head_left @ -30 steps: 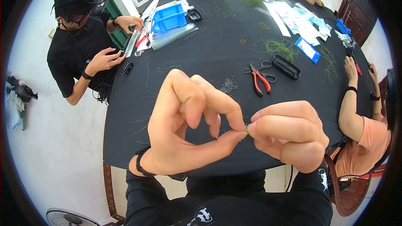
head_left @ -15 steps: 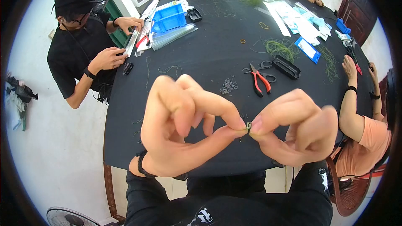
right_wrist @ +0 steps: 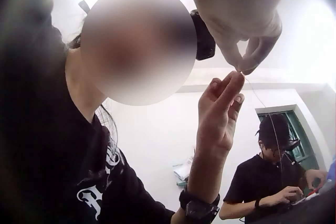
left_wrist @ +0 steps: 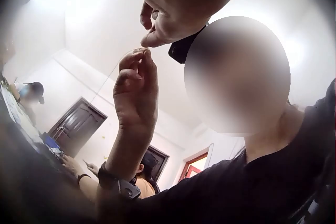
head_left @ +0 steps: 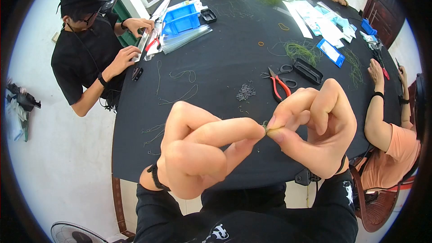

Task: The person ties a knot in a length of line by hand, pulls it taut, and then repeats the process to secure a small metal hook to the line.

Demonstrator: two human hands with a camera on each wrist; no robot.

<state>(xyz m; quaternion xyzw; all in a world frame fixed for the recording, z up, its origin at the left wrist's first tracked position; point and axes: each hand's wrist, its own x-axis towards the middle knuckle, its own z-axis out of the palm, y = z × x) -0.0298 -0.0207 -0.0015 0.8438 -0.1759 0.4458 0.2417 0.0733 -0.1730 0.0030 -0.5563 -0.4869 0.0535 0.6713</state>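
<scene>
My left hand [head_left: 198, 148] and right hand [head_left: 317, 130] meet fingertip to fingertip above the near part of the black table. Between them is a tiny looped bit of thin green line [head_left: 265, 125], mostly hidden by the fingers. Thumb and index finger of each hand pinch it from either side. A fine strand [right_wrist: 257, 94] trails from the fingertips in the right wrist view. Beyond the hands lies a small heap of dark, wiry, hook-like pieces [head_left: 245, 92]. Red-handled pliers [head_left: 282, 87] sit just past my right hand, partly covered by it.
Black scissors [head_left: 288, 81] and a black tray [head_left: 308, 71] lie beside the pliers. Behind them is a tangle of green line [head_left: 302, 53]. Blue bins [head_left: 182, 15] stand at the far left, near a seated person [head_left: 90, 40]. Loose line loops [head_left: 184, 94] lie left of the heap.
My left hand has rolled over, so its knuckles now face the camera and its fingers fold closer. The right hand has regripped and turned its thumb underneath. The green line stays between the fingertips.
</scene>
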